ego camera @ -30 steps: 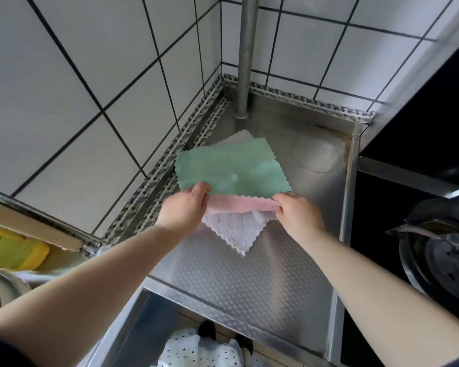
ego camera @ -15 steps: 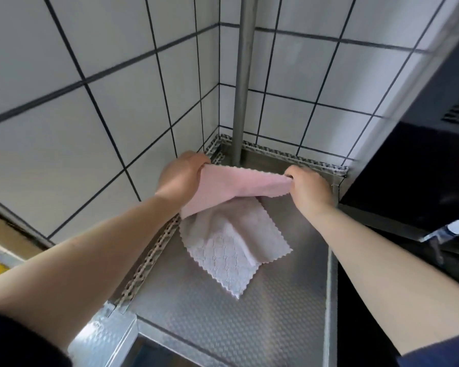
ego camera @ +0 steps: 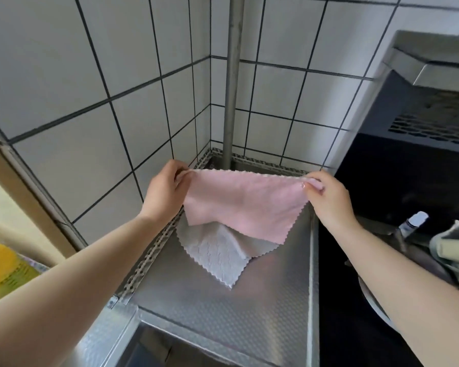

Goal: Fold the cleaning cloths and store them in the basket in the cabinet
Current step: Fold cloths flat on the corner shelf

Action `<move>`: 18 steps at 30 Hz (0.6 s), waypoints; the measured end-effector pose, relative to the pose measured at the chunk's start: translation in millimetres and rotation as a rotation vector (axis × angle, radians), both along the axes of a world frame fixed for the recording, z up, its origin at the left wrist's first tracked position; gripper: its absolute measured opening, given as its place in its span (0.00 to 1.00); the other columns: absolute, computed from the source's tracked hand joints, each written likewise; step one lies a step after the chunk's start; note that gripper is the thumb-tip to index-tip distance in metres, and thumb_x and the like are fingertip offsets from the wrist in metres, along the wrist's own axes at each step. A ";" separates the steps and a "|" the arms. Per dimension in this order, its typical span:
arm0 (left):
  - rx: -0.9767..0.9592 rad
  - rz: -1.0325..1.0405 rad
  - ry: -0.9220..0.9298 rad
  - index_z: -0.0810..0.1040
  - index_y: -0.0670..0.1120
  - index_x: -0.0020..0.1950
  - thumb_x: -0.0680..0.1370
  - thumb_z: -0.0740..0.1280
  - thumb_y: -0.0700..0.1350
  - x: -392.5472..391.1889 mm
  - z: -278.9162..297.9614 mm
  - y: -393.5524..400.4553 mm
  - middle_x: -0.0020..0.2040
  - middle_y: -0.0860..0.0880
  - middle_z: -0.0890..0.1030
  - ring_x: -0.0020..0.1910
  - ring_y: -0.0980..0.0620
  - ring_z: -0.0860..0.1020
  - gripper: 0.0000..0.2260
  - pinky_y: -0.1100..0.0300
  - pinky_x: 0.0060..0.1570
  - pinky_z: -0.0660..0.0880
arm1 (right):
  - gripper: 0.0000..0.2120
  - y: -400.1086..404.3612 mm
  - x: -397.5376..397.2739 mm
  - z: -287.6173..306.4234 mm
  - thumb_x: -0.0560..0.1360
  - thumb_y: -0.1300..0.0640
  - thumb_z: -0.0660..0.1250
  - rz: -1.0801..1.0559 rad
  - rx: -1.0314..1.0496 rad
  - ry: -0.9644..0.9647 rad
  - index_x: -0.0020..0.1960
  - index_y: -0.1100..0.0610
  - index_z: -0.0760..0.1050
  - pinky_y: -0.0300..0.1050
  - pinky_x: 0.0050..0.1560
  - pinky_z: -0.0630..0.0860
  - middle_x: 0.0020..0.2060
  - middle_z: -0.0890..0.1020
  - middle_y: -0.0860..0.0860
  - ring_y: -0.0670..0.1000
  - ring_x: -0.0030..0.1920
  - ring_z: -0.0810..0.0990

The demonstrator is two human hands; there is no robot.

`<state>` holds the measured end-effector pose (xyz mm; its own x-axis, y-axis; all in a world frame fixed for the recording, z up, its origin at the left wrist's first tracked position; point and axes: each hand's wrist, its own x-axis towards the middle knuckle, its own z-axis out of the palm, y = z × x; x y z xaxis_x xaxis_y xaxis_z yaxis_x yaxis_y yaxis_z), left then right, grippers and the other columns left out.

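1. Since half a second ago the pink cloth [ego camera: 245, 205] has been drawn out flat between the two hands, which now stand farther apart; before, it sagged in a loose fold between them.
2. White tiled walls [ego camera: 64, 83] with dark grout meet in a corner behind the scene, and a grey metal pole [ego camera: 232, 83] runs upright in that corner.
3. The steel worktop [ego camera: 217, 308] has a dimpled surface and a raised perforated rim along the left wall.
4. A black appliance [ego camera: 408, 181] with a vented panel stands to the right of the worktop.
5. The pink cloth hangs in the air above the back of the worktop, its top edge taut and level, its lower corner drooping down towards the right.
6. A white cloth [ego camera: 217, 258] with zigzag edges lies crumpled on the worktop directly beneath the pink one, partly hidden by it.
7. A yellow object [ego camera: 0, 263] sits at the far left edge, blurred.
8. The left hand [ego camera: 166, 190] pinches the pink cloth's upper left corner, fingers curled round the fabric.
9. The right hand [ego camera: 329, 197] pinches the upper right corner, thumb pressed on top of the cloth.
10. A small tube-like item [ego camera: 414, 223] lies near the right wrist; what it is cannot be told.
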<state>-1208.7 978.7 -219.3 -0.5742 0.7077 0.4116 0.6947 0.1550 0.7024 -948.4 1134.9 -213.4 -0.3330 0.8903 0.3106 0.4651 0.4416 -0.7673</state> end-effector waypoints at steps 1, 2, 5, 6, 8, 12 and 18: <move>0.008 -0.010 -0.014 0.73 0.46 0.53 0.79 0.63 0.45 5.2 -0.8 -10.1 0.45 0.53 0.76 0.45 0.54 0.73 0.05 0.64 0.38 0.66 | 0.05 -11.0 7.7 1.0 0.76 0.60 0.65 -0.001 -0.024 0.049 0.48 0.52 0.76 0.34 0.42 0.69 0.41 0.78 0.40 0.43 0.43 0.76; 0.010 -0.020 -0.021 0.73 0.47 0.52 0.79 0.63 0.46 10.6 -3.1 -20.4 0.44 0.54 0.76 0.44 0.53 0.73 0.04 0.64 0.38 0.67 | 0.05 -21.4 15.0 0.0 0.76 0.60 0.65 -0.002 -0.049 0.073 0.48 0.51 0.76 0.33 0.42 0.69 0.41 0.78 0.40 0.41 0.43 0.75; -0.048 -0.031 0.011 0.73 0.45 0.51 0.79 0.64 0.46 25.2 -25.5 -53.2 0.42 0.52 0.77 0.41 0.50 0.74 0.05 0.58 0.38 0.68 | 0.04 -51.0 36.5 -22.2 0.76 0.59 0.64 0.004 -0.135 0.063 0.49 0.53 0.75 0.36 0.41 0.71 0.41 0.79 0.44 0.41 0.43 0.76; -0.085 -0.033 0.025 0.73 0.45 0.51 0.79 0.64 0.46 28.7 -37.4 -62.4 0.42 0.51 0.77 0.40 0.49 0.74 0.05 0.58 0.38 0.67 | 0.03 -58.3 42.4 -34.9 0.76 0.59 0.64 0.001 -0.162 0.059 0.49 0.54 0.76 0.37 0.41 0.71 0.41 0.79 0.45 0.44 0.43 0.77; -0.177 -0.040 0.032 0.73 0.44 0.51 0.78 0.64 0.45 38.7 -65.5 -81.0 0.41 0.49 0.78 0.40 0.46 0.75 0.06 0.57 0.37 0.66 | 0.04 -75.5 54.8 -66.2 0.76 0.58 0.64 -0.004 -0.237 0.020 0.50 0.55 0.76 0.38 0.40 0.70 0.42 0.80 0.48 0.47 0.44 0.78; -0.343 -0.045 -0.042 0.72 0.43 0.52 0.79 0.63 0.44 59.0 -113.8 -106.5 0.42 0.49 0.77 0.39 0.47 0.74 0.06 0.58 0.36 0.66 | 0.05 -107.4 76.5 -121.5 0.77 0.58 0.64 -0.012 -0.372 -0.093 0.51 0.54 0.75 0.37 0.41 0.71 0.46 0.81 0.49 0.50 0.49 0.78; -0.583 -0.065 -0.090 0.69 0.42 0.58 0.81 0.57 0.44 78.5 -155.5 -131.7 0.52 0.45 0.78 0.45 0.48 0.73 0.09 0.59 0.41 0.66 | 0.06 -135.0 94.6 -155.3 0.79 0.52 0.59 0.036 -0.543 -0.277 0.55 0.50 0.70 0.34 0.40 0.69 0.51 0.77 0.48 0.48 0.51 0.75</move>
<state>-1130.2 847.1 -374.8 -0.5365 0.8374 -0.1042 0.6573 0.4921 0.5708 -853.8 999.9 -368.7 -0.3694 0.8838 -0.2872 0.6718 0.0405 -0.7396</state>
